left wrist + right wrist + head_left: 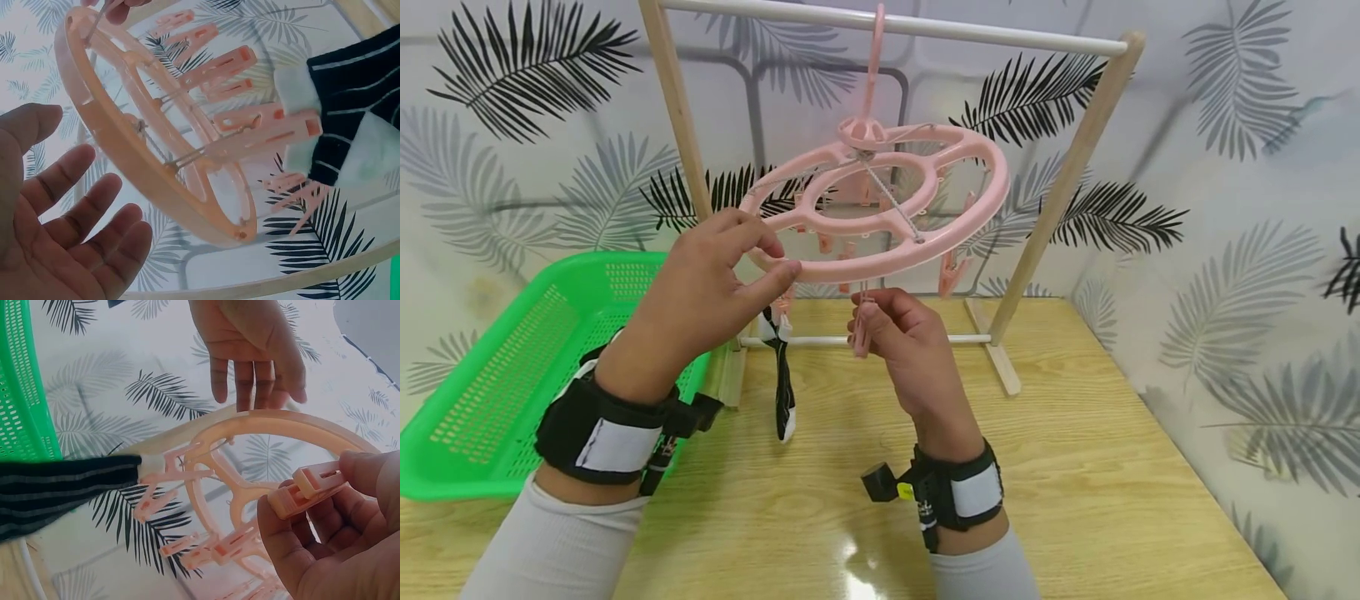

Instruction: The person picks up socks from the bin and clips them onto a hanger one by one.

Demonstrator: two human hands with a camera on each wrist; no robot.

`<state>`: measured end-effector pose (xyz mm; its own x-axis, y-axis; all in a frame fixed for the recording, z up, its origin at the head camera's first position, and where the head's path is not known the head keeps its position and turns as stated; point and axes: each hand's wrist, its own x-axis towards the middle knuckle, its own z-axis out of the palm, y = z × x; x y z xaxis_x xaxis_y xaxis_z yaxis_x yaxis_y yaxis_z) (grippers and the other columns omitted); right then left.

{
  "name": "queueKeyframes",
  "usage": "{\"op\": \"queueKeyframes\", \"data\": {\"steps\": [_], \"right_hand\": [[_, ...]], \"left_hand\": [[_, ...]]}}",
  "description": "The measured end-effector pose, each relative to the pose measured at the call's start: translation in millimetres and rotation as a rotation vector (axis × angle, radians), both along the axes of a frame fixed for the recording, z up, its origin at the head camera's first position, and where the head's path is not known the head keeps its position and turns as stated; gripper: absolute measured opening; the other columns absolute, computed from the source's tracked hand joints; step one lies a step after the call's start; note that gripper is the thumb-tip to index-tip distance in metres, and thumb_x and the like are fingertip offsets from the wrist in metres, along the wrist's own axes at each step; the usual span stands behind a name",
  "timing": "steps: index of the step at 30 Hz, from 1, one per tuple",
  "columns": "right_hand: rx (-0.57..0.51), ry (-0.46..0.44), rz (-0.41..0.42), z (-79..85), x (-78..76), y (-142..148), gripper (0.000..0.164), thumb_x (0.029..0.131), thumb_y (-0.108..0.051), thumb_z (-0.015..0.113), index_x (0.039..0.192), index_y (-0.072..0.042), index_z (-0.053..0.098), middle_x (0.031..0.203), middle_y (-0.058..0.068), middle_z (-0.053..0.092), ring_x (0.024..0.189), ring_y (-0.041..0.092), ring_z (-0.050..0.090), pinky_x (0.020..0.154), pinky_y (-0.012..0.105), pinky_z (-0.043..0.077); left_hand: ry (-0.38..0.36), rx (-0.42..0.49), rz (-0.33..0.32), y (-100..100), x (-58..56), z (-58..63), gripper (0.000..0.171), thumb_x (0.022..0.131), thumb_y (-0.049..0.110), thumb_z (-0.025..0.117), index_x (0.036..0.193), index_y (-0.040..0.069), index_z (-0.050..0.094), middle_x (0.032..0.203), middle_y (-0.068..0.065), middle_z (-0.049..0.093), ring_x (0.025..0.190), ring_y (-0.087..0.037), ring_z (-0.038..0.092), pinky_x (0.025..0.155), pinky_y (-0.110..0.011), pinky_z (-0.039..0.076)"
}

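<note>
A round pink clip hanger (880, 267) hangs by its hook from a white rail. My left hand (700, 275) is at the near left of its outer ring, fingers loosely extended beside the rim in the left wrist view. Below the front of the ring, my right hand (917, 350) pinches a pink clothespin (315, 484) between thumb and fingers. Its jaws have no cloth between them. A black sock (784, 375) with white stripes and a white cuff hangs from clothespins (269, 137) at the ring's left. Several more pink clothespins dangle under the hanger.
A green perforated basket (475, 367) stands on the left, partly behind my left forearm. The rack has wooden posts (1067, 183), a white top rail (1000, 33) and a lower bar close over the wood-grain table (1075, 450). Leaf-patterned wall covering (1247, 275) lies behind.
</note>
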<state>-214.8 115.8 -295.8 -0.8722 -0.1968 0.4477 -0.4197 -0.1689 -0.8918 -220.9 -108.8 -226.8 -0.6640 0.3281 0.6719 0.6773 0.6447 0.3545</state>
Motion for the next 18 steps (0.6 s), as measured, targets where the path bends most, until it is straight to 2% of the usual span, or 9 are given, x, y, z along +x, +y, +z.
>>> {"op": "queueKeyframes", "data": {"steps": [3,8,10,13,16,18], "right_hand": [[-0.003,-0.02,-0.003,-0.3,-0.4,0.2,0.025,0.104,-0.008,0.05,0.119,0.01,0.059,0.085,0.007,0.06,0.079,0.02,0.059,0.076,0.031,0.054],[-0.004,-0.027,-0.026,0.1,-1.8,2.2,0.023,0.104,-0.008,0.051,0.116,0.009,0.059,0.082,0.006,0.06,0.081,0.021,0.059,0.078,0.032,0.053],[0.0,-0.02,-0.046,0.6,-2.3,3.4,0.021,0.103,-0.008,0.052,0.114,0.009,0.06,0.079,0.006,0.059,0.083,0.022,0.059,0.08,0.032,0.052],[0.011,-0.018,-0.068,1.6,-2.2,4.8,0.02,0.103,-0.007,0.052,0.112,0.008,0.06,0.079,0.005,0.06,0.086,0.023,0.059,0.081,0.032,0.051],[0.018,-0.022,-0.074,2.4,-1.8,5.3,0.02,0.103,-0.007,0.052,0.113,0.008,0.06,0.082,0.006,0.06,0.086,0.022,0.059,0.079,0.031,0.051],[0.021,-0.028,-0.077,2.9,-1.3,5.1,0.021,0.103,-0.007,0.052,0.114,0.008,0.06,0.086,0.007,0.06,0.087,0.023,0.059,0.078,0.03,0.051]], "left_hand": [[-0.004,0.006,0.015,-4.4,-0.6,-3.4,0.016,0.093,0.018,0.071,0.093,0.003,0.066,0.107,-0.015,0.061,0.103,-0.035,0.056,0.082,-0.05,0.047],[-0.016,0.024,0.065,-15.8,-6.6,-9.7,0.018,0.093,0.019,0.071,0.092,0.002,0.067,0.107,-0.015,0.064,0.088,-0.032,0.055,0.073,-0.044,0.044],[-0.063,0.039,0.096,-21.9,-11.4,-11.3,0.021,0.095,0.022,0.069,0.094,0.001,0.069,0.109,-0.016,0.065,0.087,-0.032,0.054,0.072,-0.045,0.044],[-0.151,0.067,0.136,-33.2,-20.8,-12.7,0.025,0.097,0.025,0.065,0.096,0.001,0.07,0.109,-0.018,0.064,0.093,-0.034,0.056,0.075,-0.048,0.044],[-0.239,0.075,0.166,-48.5,-33.7,-14.9,0.026,0.098,0.025,0.062,0.098,0.0,0.069,0.11,-0.022,0.063,0.107,-0.039,0.056,0.084,-0.055,0.044],[-0.286,0.048,0.213,-62.1,-45.0,-18.8,0.028,0.098,0.026,0.061,0.098,-0.001,0.069,0.11,-0.024,0.063,0.11,-0.042,0.055,0.086,-0.057,0.044]]}}
